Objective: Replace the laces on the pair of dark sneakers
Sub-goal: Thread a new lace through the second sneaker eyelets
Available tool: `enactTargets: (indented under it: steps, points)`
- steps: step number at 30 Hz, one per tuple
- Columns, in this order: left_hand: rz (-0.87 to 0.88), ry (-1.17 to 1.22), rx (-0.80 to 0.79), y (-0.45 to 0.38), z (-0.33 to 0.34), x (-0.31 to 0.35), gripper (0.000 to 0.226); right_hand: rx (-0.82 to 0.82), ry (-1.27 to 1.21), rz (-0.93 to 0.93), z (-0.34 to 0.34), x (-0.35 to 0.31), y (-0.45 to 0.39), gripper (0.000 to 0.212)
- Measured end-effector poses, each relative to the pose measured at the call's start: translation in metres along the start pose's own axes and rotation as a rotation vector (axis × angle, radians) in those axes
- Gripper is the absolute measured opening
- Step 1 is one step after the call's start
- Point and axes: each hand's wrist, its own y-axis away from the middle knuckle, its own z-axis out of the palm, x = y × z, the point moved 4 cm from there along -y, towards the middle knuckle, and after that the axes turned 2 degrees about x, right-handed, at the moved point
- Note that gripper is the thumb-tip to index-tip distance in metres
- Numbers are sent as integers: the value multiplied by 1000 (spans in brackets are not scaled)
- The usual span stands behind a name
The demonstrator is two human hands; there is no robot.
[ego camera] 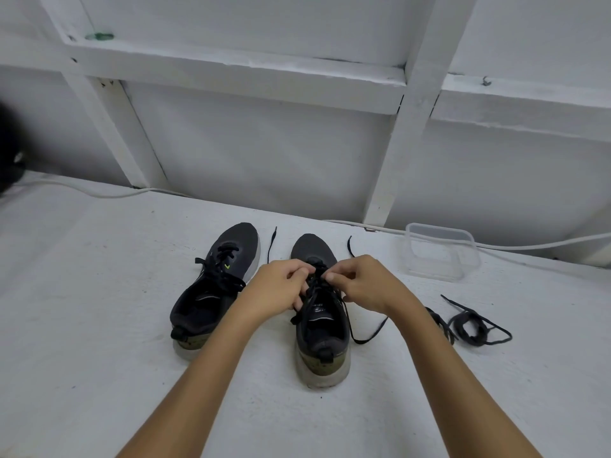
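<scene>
Two dark sneakers stand side by side on the white surface, toes pointing away from me. The left sneaker (211, 289) has a black lace through its eyelets. Over the upper eyelets of the right sneaker (322, 332), my left hand (281, 287) and my right hand (363, 282) each pinch the black lace (368, 337), fingers curled. One loose end of that lace trails off to the right of the shoe. A loose bundle of black laces (471, 327) lies on the surface further right.
A clear plastic container (441, 251) sits at the back right, near the white wall. A white cable (99, 193) runs along the wall's foot. A dark object (8, 160) is at the far left edge.
</scene>
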Motion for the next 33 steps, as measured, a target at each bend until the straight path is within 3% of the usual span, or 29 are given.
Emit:
enactTargets:
  steps: [6, 10, 18, 22, 26, 33]
  points:
    - [13, -243, 149, -5, 3, 7, 7, -2, 152, -25, 1, -10, -6, 13]
    - [71, -391, 224, -3, 6, 7, 9, 38, 170, -18, 3, -8, -3, 12]
    - [10, -114, 322, 1, 11, -10, 11, 183, -64, 79, 5, 11, 10, 9]
    - [19, -104, 246, -1, 4, -6, 4, 126, -156, 65, 3, 7, 5, 10]
    - [50, -207, 176, -4, -1, -1, 5, 47, -70, 38, -1, 0, -2, 8]
    - [27, -186, 325, 3, 5, -3, 6, 102, -65, 38, 2, -1, 3, 10]
